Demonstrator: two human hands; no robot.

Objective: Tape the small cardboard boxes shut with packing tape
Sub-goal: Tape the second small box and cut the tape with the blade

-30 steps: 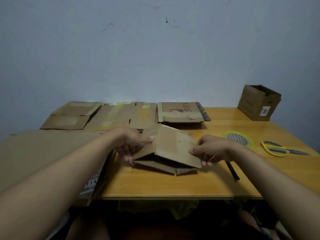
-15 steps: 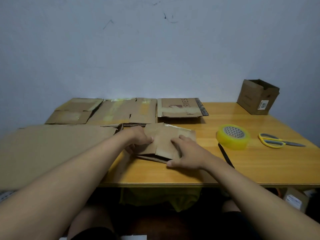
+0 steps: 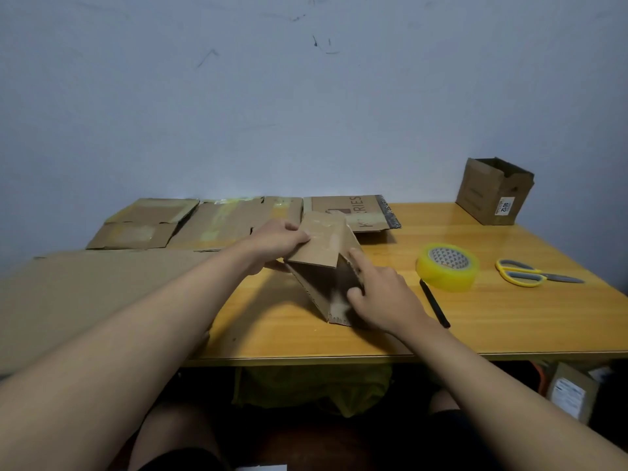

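a: nearest to the camera?
b: two bare forearms reaching over the front edge of the wooden table [image 3: 306, 338]. under that edge, a yellow-green bundle [image 3: 312, 385], a small labelled box on the floor [image 3: 571, 396] toward the right.

a: landmark?
b: the small cardboard box [image 3: 326, 263], partly unfolded, tilted, its lower end on the table, centre of the tabletop. everything is placed from it.

a: right hand?
b: right hand [image 3: 380, 300] on the box's near right side. index finger straight, lying up along the right panel; thumb pressed to the inner face; the other fingers curled at the lower edge. it grips that panel.

a: left hand?
b: left hand [image 3: 278, 243] at the box's upper left. thumb on top of the upper panel, fingers wrapped beneath: a pinch on that panel.

a: right of the box?
b: a black pen [image 3: 435, 304] just beside the right hand, lying near to far. beyond it a roll of yellow packing tape [image 3: 447, 266] flat on the table. further right, yellow-handled scissors [image 3: 530, 273], well apart from the box.

a: left of it?
b: a big flat cardboard sheet [image 3: 85, 294], overhanging the table's left end.

a: behind it?
b: flattened cartons along the wall: one to the far left [image 3: 146, 222], a wide one with yellowish tape marks [image 3: 238, 219], and a printed one ending in "ries" [image 3: 367, 212] directly behind the box.

a: farthest?
b: an open-topped cardboard box [image 3: 492, 192] at the far right corner, white label on its side. then the pale scuffed wall [image 3: 306, 96].
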